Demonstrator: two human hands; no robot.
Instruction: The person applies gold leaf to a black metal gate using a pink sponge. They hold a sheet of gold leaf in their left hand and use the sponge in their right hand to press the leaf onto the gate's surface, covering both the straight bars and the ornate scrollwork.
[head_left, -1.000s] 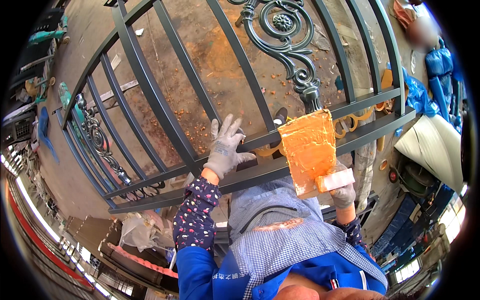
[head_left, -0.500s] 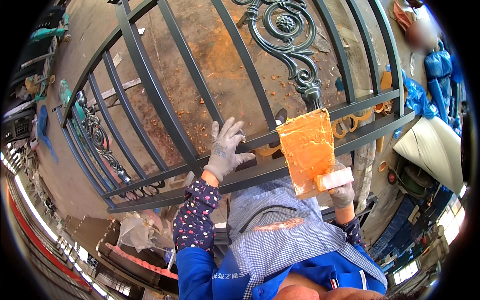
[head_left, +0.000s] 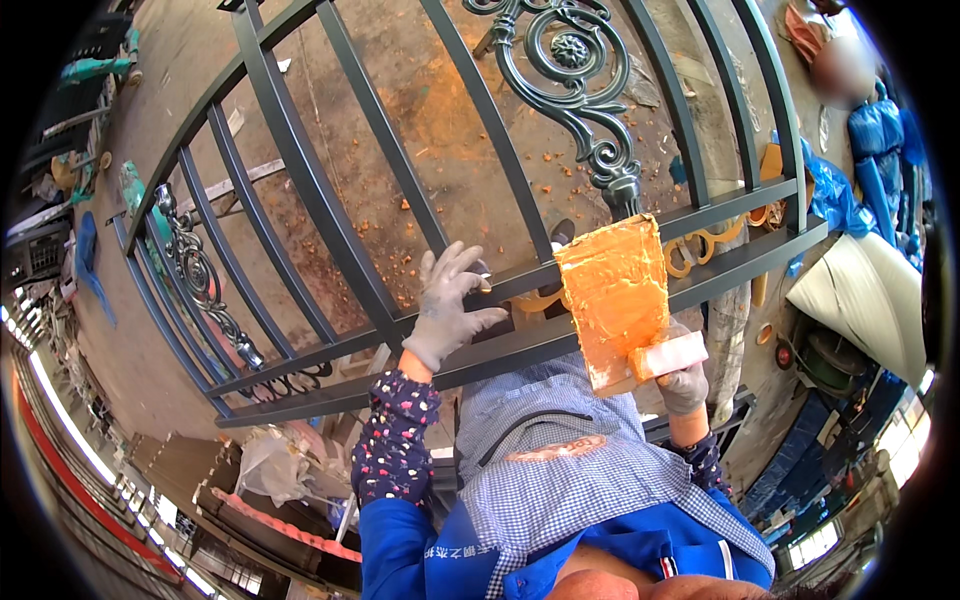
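My left hand [head_left: 447, 310], in a grey work glove, is over the lower rails [head_left: 540, 345] of a dark metal gate [head_left: 315, 190]. Its fingers are spread and the thumb points right; a small pale spot shows by the fingertips, too small to make out. My right hand [head_left: 686, 392], also gloved, grips a flat board [head_left: 615, 290] thickly smeared with orange paste. A white block with an orange side [head_left: 672, 355] rests at the board's lower right corner, by that hand. The board lies over the rails and covers part of them; most right fingers are hidden beneath.
Scrollwork [head_left: 575, 55] with a flower centre sits between the gate's bars. Orange crumbs lie on the concrete floor [head_left: 440, 110]. At right are blue plastic wrapping [head_left: 835, 185] and a curled cream sheet [head_left: 860, 300]. A plastic bag [head_left: 272, 465] is at lower left.
My left hand has shifted slightly down and to the left, its fingers still spread. The board and my right hand stay nearly in place.
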